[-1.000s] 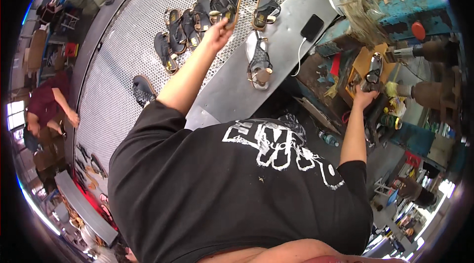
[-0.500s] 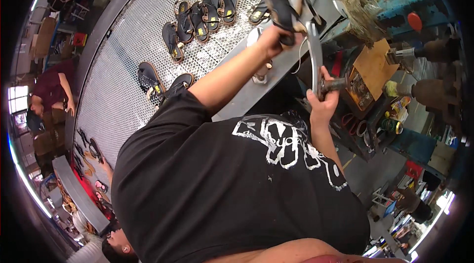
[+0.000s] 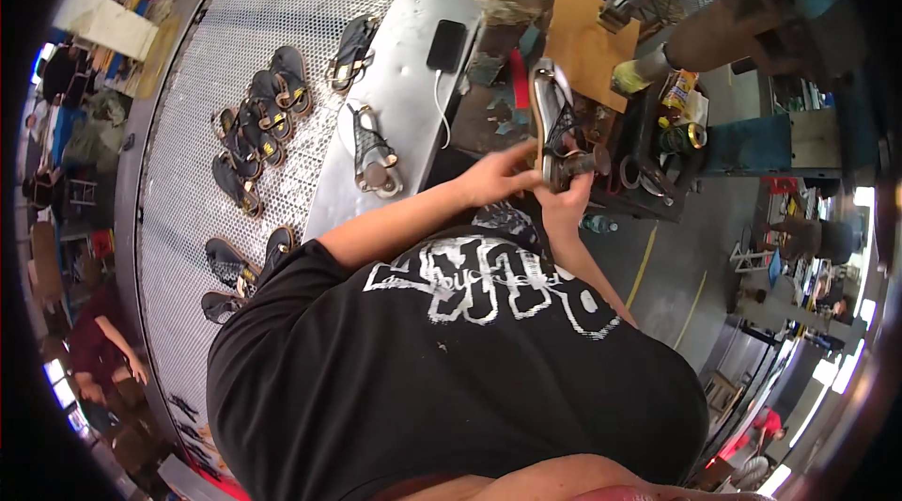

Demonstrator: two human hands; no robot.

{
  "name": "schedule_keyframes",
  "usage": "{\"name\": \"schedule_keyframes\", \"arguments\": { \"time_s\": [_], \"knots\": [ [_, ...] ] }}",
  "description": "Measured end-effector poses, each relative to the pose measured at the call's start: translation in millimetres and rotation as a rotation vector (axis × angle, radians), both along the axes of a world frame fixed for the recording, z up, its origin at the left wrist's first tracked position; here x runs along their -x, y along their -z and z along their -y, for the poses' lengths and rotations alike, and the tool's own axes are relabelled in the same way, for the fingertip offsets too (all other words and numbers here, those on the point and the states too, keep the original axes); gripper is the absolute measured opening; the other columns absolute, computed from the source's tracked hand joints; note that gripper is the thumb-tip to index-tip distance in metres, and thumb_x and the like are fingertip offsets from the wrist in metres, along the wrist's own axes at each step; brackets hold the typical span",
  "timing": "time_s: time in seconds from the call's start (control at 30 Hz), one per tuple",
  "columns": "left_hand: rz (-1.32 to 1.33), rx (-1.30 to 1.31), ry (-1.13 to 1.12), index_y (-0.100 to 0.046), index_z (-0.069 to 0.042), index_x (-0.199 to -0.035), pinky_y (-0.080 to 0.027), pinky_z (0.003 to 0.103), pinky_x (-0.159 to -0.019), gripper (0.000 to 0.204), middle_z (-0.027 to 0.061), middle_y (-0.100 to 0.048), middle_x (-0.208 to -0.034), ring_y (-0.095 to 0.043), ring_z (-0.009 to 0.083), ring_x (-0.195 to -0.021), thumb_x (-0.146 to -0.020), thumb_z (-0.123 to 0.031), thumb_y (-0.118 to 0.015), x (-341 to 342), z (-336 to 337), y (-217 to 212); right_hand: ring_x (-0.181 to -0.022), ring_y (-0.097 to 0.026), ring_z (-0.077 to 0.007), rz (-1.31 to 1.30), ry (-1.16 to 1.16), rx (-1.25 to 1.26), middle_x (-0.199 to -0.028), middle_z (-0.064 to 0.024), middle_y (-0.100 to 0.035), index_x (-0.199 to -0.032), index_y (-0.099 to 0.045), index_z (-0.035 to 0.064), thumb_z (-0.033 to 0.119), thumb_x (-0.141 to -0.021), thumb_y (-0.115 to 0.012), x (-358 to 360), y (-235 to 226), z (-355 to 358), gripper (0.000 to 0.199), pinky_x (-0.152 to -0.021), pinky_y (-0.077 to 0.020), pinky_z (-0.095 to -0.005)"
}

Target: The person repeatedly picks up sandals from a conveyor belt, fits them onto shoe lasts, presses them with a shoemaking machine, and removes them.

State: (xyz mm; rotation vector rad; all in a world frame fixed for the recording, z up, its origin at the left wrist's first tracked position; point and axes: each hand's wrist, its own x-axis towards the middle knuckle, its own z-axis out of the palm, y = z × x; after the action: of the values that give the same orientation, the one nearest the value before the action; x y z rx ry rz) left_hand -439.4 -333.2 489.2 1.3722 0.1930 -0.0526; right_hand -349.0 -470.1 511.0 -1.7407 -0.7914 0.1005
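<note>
At the far left, well apart from the black phone [image 3: 446,47] used here as reference, a co-worker in a dark red top [image 3: 94,336] is partly in view. The mesh worktop [image 3: 174,210] extends left of the phone. On it, left of and lower than the phone, lie a lower group of sandals [image 3: 227,261] (partly screened by the wearer's sleeve) and, above these, a cluster of black sandals [image 3: 267,116]. A single sandal [image 3: 352,50] lies nearer the phone, on its left.

The smooth metal worktop [image 3: 399,78] carries the phone. Below and left of the phone, a spare sandal fitted on a silver last [image 3: 368,146] rests there. A white cable [image 3: 443,116] runs down from the phone.

Below and right of the phone, the left hand [image 3: 498,175] has its fingers against the sole edge near the heel of the held sandal [image 3: 556,120]; whether that grip pinches cannot be told. This sandal, also on a last, is raised toe-up, right of and below the phone. The right hand [image 3: 567,205] closes its grip around the heel end, beside a metal stub [image 3: 590,163].

Farther right of the phone stands a brown sheet [image 3: 587,45].
</note>
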Motion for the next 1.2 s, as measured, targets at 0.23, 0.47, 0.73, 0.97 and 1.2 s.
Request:
{"name": "schedule_keyframes", "arguments": {
  "time_s": [0.23,0.47,0.73,0.97,1.2],
  "knots": [
    [-0.142,-0.265,-1.251,-0.054,-0.001,-0.120,-0.050,0.027,-0.064,0.040,0.0082,-0.061,-0.087,-0.058,0.0135,-0.071,-0.083,-0.012,-0.066,76,-162,75,-0.105,-0.054,-0.0405,0.284,0.400,0.414,-0.112,-0.0237,-0.055,-0.123,-0.043,-0.0029,0.019,-0.062,-0.077,-145,68,-47,0.074,-0.092,-0.0425,-0.0418],
    [-1.266,-0.629,-1.456,-0.039,0.008,-0.123,-0.040,0.042,-0.100,0.085,0.0265,-0.049,-0.123,-0.048,0.0372,-0.115,-0.064,-0.040,-0.077,125,-293,170,-0.101,-0.056,-0.0371,0.385,0.332,0.166,-0.108,-0.0221,-0.056,-0.114,-0.047,-0.0054,0.032,-0.074,-0.078,-154,49,-50,0.063,-0.090,-0.0437,-0.0431],
    [-1.435,-0.318,-1.657,-0.044,-0.002,-0.125,-0.039,0.043,-0.100,0.068,0.0191,-0.052,-0.127,-0.049,0.0337,-0.118,-0.076,-0.042,-0.068,103,-332,139,-0.112,-0.054,-0.0366,0.309,0.460,0.456,-0.121,-0.0227,-0.054,-0.126,-0.042,-0.0053,0.030,-0.080,-0.071,-134,23,-58,0.064,-0.093,-0.0421,-0.0416],
    [0.177,0.780,-1.719,-0.059,0.003,-0.093,-0.055,0.034,-0.066,0.013,0.0154,-0.065,-0.092,-0.065,0.0263,-0.079,-0.083,0.001,-0.066,154,-334,95,-0.115,-0.051,-0.0362,0.297,0.415,0.557,-0.124,-0.0216,-0.053,-0.130,-0.041,-0.0033,0.028,-0.079,-0.070,-138,22,-67,0.067,-0.095,-0.0403,-0.0416],
    [-0.065,0.342,-0.428,-0.053,0.004,-0.118,-0.054,0.038,-0.083,0.038,0.0164,-0.065,-0.104,-0.066,0.0285,-0.094,-0.089,-0.018,-0.063,174,-125,2,-0.108,-0.056,-0.0259,0.072,0.232,0.154,-0.122,-0.0178,-0.054,-0.125,-0.045,-0.0034,0.015,-0.070,-0.079,-82,26,-52,0.067,-0.094,-0.0436,-0.0367]
  ]
}}
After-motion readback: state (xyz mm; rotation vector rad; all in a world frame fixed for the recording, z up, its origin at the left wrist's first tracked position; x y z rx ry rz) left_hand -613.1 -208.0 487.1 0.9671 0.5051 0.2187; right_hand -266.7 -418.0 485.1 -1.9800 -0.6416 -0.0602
